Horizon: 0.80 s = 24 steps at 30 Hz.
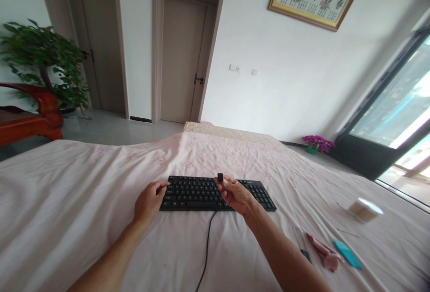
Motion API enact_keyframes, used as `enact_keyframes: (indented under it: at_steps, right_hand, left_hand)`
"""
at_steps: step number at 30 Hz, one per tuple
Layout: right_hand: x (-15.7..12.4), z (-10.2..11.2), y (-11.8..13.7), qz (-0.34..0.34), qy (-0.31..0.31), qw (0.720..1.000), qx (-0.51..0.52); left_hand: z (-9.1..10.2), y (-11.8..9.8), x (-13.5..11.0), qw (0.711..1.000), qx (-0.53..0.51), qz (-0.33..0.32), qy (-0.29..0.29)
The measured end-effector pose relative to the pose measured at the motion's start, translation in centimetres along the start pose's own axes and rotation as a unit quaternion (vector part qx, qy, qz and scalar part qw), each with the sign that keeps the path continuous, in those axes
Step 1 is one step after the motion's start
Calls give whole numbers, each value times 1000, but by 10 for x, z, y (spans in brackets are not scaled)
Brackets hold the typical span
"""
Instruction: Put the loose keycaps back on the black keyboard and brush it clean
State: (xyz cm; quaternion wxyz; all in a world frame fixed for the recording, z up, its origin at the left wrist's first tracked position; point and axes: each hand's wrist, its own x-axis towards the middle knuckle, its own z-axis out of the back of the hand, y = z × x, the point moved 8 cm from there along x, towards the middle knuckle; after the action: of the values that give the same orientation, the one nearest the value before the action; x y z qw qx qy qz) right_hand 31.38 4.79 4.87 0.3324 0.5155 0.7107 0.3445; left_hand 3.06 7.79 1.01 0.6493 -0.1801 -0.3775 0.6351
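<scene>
A black computer keyboard (198,193) lies flat on the bedspread, its cable (208,234) running from the front edge towards me. My left hand (149,200) is at the keyboard's left end, with curled fingers gripping its upper left edge. Above the keys, right of the middle, my right hand (234,193) pinches a small black square piece (220,178) between thumb and fingers. It looks like a keycap, though its kind is not certain. The hand and forearm hide part of the right-hand keys.
To the right lie a pink cloth (324,251), a blue flat item (347,254) and a small dark object (305,255). A round container (365,210) with a pale lid stands farther right, near thin sticks (348,232). The pale pink bedspread (101,184) has folds.
</scene>
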Motion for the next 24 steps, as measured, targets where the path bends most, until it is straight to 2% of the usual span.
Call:
enact_keyframes:
  at_steps: [7, 10, 12, 16, 19, 21, 24]
  right_hand:
    - [-23, 15, 11, 32, -31, 997, -60]
    - [-33, 29, 21, 68, -75, 986, -129]
    - [-42, 45, 31, 108, -125, 967, -196]
    - [-59, 83, 47, 155, -211, 894, -365]
    - [-68, 100, 50, 169, -215, 821, -501]
    - [-72, 102, 49, 187, -200, 768, -579]
    - [-76, 92, 46, 216, -161, 694, -668]
  left_hand:
    - [-1, 2, -1, 1000, 5, 7, 8]
    - [-2, 4, 0, 1000, 11, 10, 11]
    - [-3, 5, 0, 1000, 16, 9, 14]
    - [-3, 7, 1, 1000, 19, 1, 12]
    - [-4, 8, 1, 1000, 20, 1, 11]
    - [-4, 8, 0, 1000, 23, 7, 11]
    - [-4, 8, 0, 1000, 25, 7, 10]
